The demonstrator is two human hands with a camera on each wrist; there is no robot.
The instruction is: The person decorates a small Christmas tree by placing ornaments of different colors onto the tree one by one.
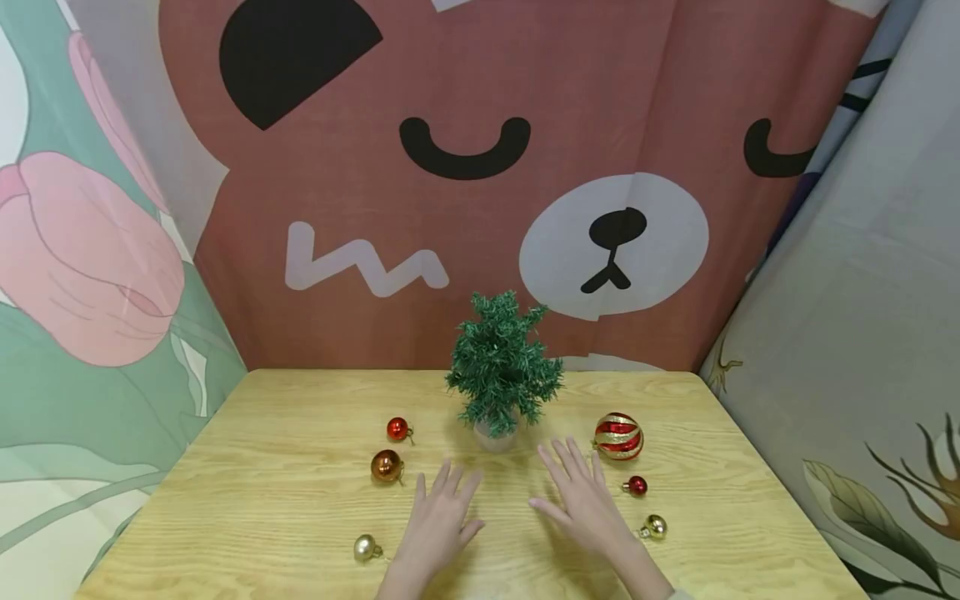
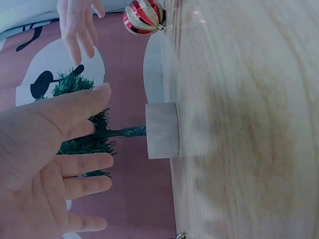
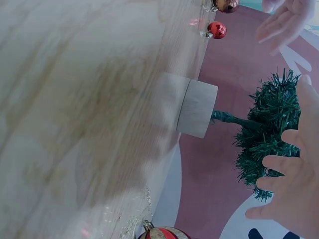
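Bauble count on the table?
6. In the head view, far to near, left of the tree: red bauble, copper bauble, pale gold bauble; right: striped bauble, dark red bauble, shiny gold bauble. Others may be hidden.

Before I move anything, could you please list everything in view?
table: one, yellowish wood, foreground
tree: one, green, table's far middle
base: one, whitish, under tree
small red balls: two, red, one either side of tree
copper ball: one, brown, left of tree
pale gold ball: one, pale gold, nearest on left
striped ball: one, red and gold, right of tree
gold ball: one, gold, nearest on right
bear cloth: one, reddish brown, behind table
flower cloth: one, green and pink, left side
plant cloth: one, grey, right side
left hand: one, empty, front left of tree
right hand: one, empty, front right of tree
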